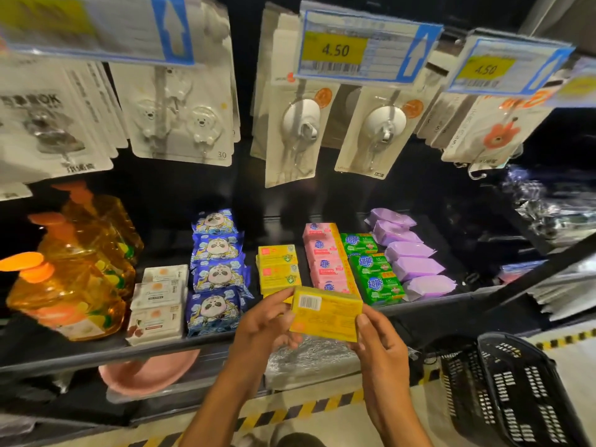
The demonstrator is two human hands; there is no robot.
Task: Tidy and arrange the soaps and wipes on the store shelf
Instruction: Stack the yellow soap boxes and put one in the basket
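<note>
Both hands hold a yellow soap box (325,314) just in front of the shelf edge, barcode side up. My left hand (264,324) grips its left end and my right hand (377,343) pinches its right end. Behind it on the black shelf (96,353) sits a row of yellow soap boxes (278,267). Beside them run pink soaps (325,256), green soaps (374,269) and purple wipe packs (412,256). Blue panda wipe packs (217,272) and white soap boxes (158,301) lie to the left.
Orange pump bottles (77,269) stand at the shelf's left end. Carded hooks (300,124) hang above under price tags (335,50). A black basket (509,391) sits on the floor at right. A pink bowl (145,372) lies on the lower shelf.
</note>
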